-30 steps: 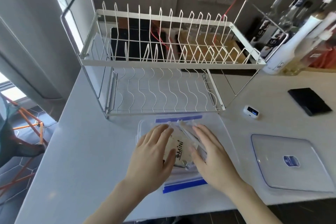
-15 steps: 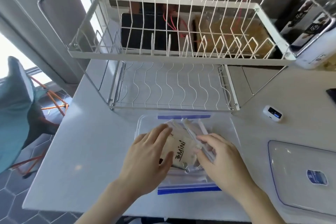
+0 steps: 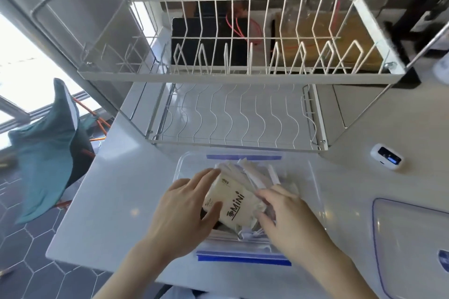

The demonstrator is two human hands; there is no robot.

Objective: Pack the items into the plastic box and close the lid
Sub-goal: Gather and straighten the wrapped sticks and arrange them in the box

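Two hands down in box [image 3: 313,177]: left hand [image 3: 184,211] flat, straight-fingered, pressing tissue pack [image 3: 233,206] from left; right hand [image 3: 291,213] bent-fingered at its right edge, hold unclear; pack slanting toward far-left corner; lid [image 3: 408,238] right of box.

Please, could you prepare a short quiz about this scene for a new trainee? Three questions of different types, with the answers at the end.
1. True or false: the dish rack behind the plastic box holds plates.
2. Where does the lid lie? A: on the counter, to the right of the box. B: on the box. C: in the rack.
3. Fill in: the packet that the left hand touches inside the box bears the word ____.
Key: 1 false; 2 A; 3 MiNi.
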